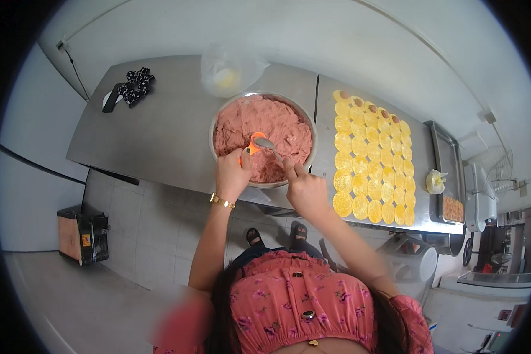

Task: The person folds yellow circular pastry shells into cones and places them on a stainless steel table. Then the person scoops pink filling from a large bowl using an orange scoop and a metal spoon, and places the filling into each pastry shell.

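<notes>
A big round metal bowl (314,141) full of pink ground meat (265,115) stands on the steel table in front of me. My left hand (232,174) is closed on an orange measuring scoop (256,139), held over the near part of the meat. In my right hand (305,190) is a metal spoon (265,143), its bowl at the scoop's mouth. What the scoop contains is hard to make out. To the right, thin yellow round wrappers (360,166) lie in several rows. Small meat portions (371,109) sit on some wrappers along the far edge.
A clear plastic bag (229,74) with something pale yellow inside stands behind the bowl. At far left lie a black patterned scrunchie (137,85) and a dark flat object (111,98). Metal trays (448,147) and a small plastic bag (436,182) are at the right end.
</notes>
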Action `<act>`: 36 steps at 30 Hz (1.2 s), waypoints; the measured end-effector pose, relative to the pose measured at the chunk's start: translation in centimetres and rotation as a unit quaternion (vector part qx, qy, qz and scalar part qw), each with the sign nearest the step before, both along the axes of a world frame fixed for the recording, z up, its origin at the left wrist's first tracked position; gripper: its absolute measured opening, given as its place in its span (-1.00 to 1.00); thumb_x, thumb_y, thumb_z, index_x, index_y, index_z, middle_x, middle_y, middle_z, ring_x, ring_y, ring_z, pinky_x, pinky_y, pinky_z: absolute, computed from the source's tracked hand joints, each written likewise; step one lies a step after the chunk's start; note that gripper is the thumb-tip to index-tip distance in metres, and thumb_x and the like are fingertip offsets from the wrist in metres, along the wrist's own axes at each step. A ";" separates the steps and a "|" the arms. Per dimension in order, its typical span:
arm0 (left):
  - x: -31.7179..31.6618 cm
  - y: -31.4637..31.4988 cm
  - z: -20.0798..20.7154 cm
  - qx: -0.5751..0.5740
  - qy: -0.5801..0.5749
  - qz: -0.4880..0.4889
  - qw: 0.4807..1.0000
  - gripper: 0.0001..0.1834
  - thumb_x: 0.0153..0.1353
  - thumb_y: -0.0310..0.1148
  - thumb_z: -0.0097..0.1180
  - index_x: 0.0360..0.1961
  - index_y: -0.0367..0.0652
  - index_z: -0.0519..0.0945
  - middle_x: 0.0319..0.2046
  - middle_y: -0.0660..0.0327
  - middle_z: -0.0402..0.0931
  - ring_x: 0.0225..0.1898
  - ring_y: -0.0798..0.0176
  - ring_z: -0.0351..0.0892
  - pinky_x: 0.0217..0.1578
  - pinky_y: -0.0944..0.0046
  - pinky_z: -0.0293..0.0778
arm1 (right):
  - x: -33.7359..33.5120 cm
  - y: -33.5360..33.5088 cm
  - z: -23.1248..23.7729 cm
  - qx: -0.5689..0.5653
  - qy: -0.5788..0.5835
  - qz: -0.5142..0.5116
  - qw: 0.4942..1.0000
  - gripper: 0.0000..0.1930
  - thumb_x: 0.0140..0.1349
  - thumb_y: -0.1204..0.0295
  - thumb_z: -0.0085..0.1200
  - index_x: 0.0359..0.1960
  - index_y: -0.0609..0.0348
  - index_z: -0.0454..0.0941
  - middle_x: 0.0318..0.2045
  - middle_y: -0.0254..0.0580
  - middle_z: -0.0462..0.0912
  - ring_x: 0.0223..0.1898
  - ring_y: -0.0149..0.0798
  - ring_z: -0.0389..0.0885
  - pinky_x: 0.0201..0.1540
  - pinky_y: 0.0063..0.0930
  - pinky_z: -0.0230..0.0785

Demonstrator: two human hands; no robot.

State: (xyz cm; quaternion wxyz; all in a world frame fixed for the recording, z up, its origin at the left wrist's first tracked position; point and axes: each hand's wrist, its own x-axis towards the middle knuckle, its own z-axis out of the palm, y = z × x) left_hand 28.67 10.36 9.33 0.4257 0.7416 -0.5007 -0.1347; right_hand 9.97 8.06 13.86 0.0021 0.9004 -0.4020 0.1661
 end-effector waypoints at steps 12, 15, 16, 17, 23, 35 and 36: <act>-0.6 -0.1 2.2 0.039 -0.121 -0.023 0.992 -0.75 0.19 -0.30 -0.02 -0.55 -0.21 0.49 -0.68 -0.06 0.46 -0.59 -0.16 0.50 -0.56 -0.04 0.39 | -1.7 -4.5 3.3 -0.050 0.092 0.079 0.991 -0.55 -0.12 0.55 0.01 -0.07 0.22 0.47 -0.49 -0.14 0.50 -0.59 -0.14 0.58 -0.57 -0.31 0.41; -1.2 -0.5 2.3 0.010 -0.158 -0.020 0.987 -0.75 0.19 -0.29 -0.03 -0.56 -0.20 0.48 -0.69 -0.01 0.48 -0.60 -0.11 0.52 -0.57 -0.02 0.41 | -2.3 -5.7 3.1 -0.027 0.094 0.058 0.994 -0.60 -0.13 0.54 0.02 -0.14 0.24 0.50 -0.57 -0.11 0.51 -0.57 -0.12 0.58 -0.55 -0.27 0.41; -1.4 -0.6 2.3 0.018 -0.175 -0.017 0.984 -0.75 0.19 -0.28 -0.03 -0.56 -0.19 0.47 -0.69 0.00 0.48 -0.60 -0.09 0.53 -0.58 -0.01 0.42 | -2.5 -6.2 2.8 -0.002 0.100 0.059 0.993 -0.63 -0.12 0.54 0.03 -0.17 0.25 0.51 -0.60 -0.09 0.51 -0.56 -0.11 0.59 -0.55 -0.26 0.41; -1.6 -0.6 2.3 0.019 -0.197 -0.012 0.980 -0.75 0.19 -0.28 -0.04 -0.56 -0.19 0.47 -0.70 0.02 0.48 -0.60 -0.08 0.53 -0.58 -0.01 0.43 | -2.6 -6.6 2.4 -0.001 0.075 0.082 0.994 -0.65 -0.12 0.53 0.04 -0.19 0.25 0.51 -0.63 -0.07 0.51 -0.55 -0.10 0.59 -0.55 -0.25 0.41; -3.2 -0.7 1.5 0.020 -0.229 0.018 0.973 -0.76 0.19 -0.29 -0.04 -0.56 -0.16 0.46 -0.70 0.04 0.49 -0.62 -0.06 0.54 -0.60 -0.01 0.43 | -4.1 -11.4 -0.1 0.661 -0.235 -0.054 0.710 -0.82 0.11 0.50 0.07 -0.26 0.32 0.54 -0.80 -0.35 0.30 -0.84 -0.46 0.20 -0.80 -0.55 -0.03; -5.8 -2.1 1.4 0.106 -0.228 0.127 0.959 -0.72 0.22 -0.27 -0.07 -0.54 -0.19 0.51 -0.64 -0.04 0.50 -0.55 -0.16 0.53 -0.55 -0.04 0.42 | -9.5 -13.9 0.2 0.723 -0.356 -0.016 0.592 -0.82 0.20 0.52 0.00 -0.27 0.39 0.59 -0.82 -0.54 0.13 -0.81 -0.59 -0.05 -0.74 -0.62 -0.24; -6.0 -2.1 1.4 0.115 -0.213 0.127 0.962 -0.73 0.22 -0.27 -0.08 -0.52 -0.20 0.53 -0.61 -0.05 0.51 -0.54 -0.16 0.52 -0.54 -0.04 0.41 | -11.1 -14.8 0.4 0.715 -0.374 -0.011 0.591 -0.82 0.19 0.52 0.00 -0.27 0.39 0.59 -0.82 -0.54 0.13 -0.81 -0.59 -0.06 -0.74 -0.62 -0.24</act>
